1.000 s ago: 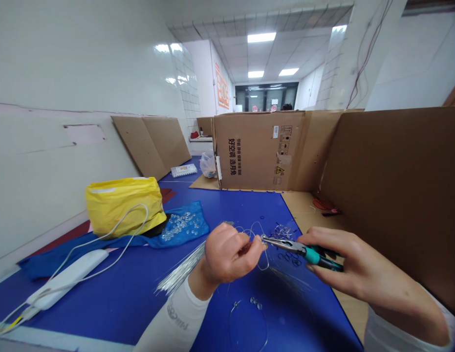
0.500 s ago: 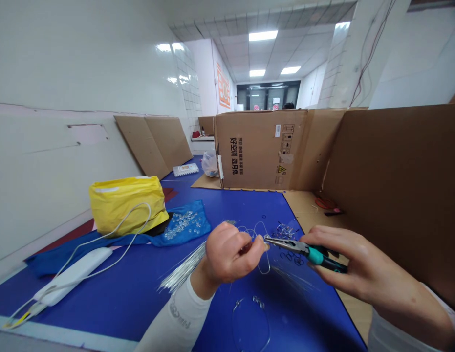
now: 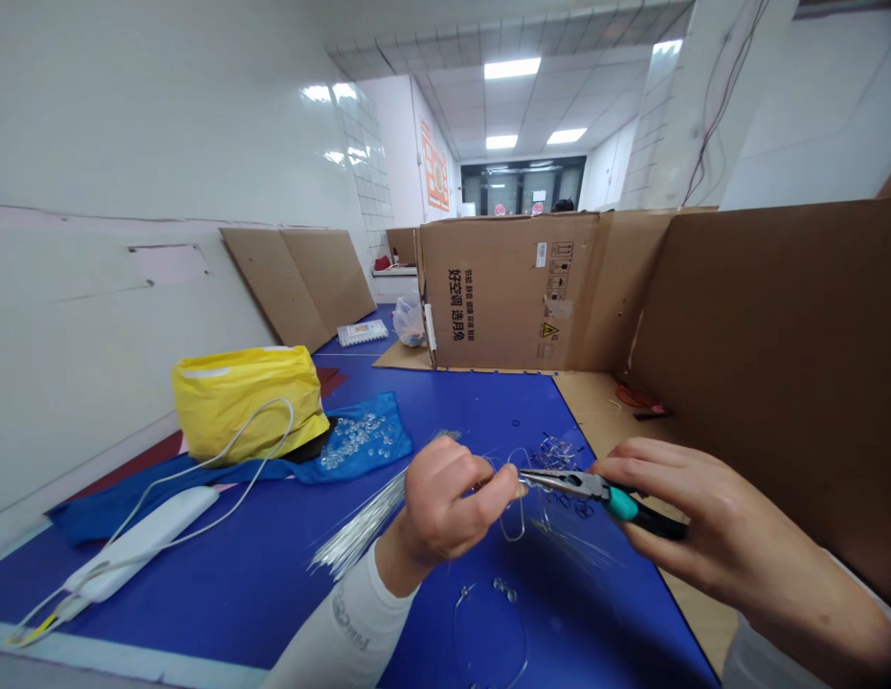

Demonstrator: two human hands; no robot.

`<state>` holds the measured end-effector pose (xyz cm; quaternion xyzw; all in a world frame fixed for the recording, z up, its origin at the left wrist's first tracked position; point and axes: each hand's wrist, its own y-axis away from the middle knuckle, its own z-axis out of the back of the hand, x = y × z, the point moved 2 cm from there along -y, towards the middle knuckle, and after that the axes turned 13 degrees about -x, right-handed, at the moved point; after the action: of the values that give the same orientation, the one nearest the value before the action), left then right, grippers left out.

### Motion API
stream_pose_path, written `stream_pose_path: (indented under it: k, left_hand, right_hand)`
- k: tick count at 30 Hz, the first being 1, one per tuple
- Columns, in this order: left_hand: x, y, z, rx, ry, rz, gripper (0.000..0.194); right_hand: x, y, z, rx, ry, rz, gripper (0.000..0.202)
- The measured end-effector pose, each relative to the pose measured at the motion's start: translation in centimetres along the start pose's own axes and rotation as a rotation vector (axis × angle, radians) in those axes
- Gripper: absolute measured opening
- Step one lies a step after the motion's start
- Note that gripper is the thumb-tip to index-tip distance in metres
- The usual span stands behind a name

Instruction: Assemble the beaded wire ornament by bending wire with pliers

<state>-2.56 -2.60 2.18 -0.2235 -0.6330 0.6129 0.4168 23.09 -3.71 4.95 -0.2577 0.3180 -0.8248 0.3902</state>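
Note:
Between thumb and forefinger, my left hand (image 3: 452, 498) pinches a thin bent wire (image 3: 515, 531) whose loops hang beside the fingertips. My right hand (image 3: 710, 507) is wrapped round needle-nose pliers (image 3: 570, 481) with green and black handles. The plier tips meet the wire right at my left fingertips; whether the jaws are fully closed is too small to tell. On the table below lies a wire ring (image 3: 456, 627) with small clear beads (image 3: 503, 589) on it. A bundle of straight wires (image 3: 366, 526) lies under my left forearm.
Clear beads (image 3: 359, 435) rest on a blue cloth (image 3: 394, 411), beside a yellow bag (image 3: 248, 402). A white power strip (image 3: 144, 541) with a cable lies at left. Small wire pieces (image 3: 558, 450) are heaped behind the pliers. Cardboard (image 3: 517, 287) walls the back and right.
The pliers have shifted very slightly, their handle tilting a little lower at right. The wire loops have turned and moved slightly left. Both hands keep their grips.

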Motion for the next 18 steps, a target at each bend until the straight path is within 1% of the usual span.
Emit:
stream_pose_path:
  k: [6, 12, 18]
  left_hand:
    - [0.1, 0.5, -0.2, -0.035, 0.119, 0.093, 0.017]
    - [0.1, 0.0, -0.3, -0.035, 0.154, 0.167, 0.012]
    - [0.2, -0.2, -0.3, -0.039, 0.187, 0.253, 0.008]
  right_hand:
    - [0.0, 0.1, -0.2, -0.024, 0.044, 0.030, 0.029]
    - [0.4, 0.6, -0.3, -0.053, 0.165, 0.072, 0.021]
    - [1.1, 0.8, -0.1, -0.091, 0.307, 0.148, 0.023]
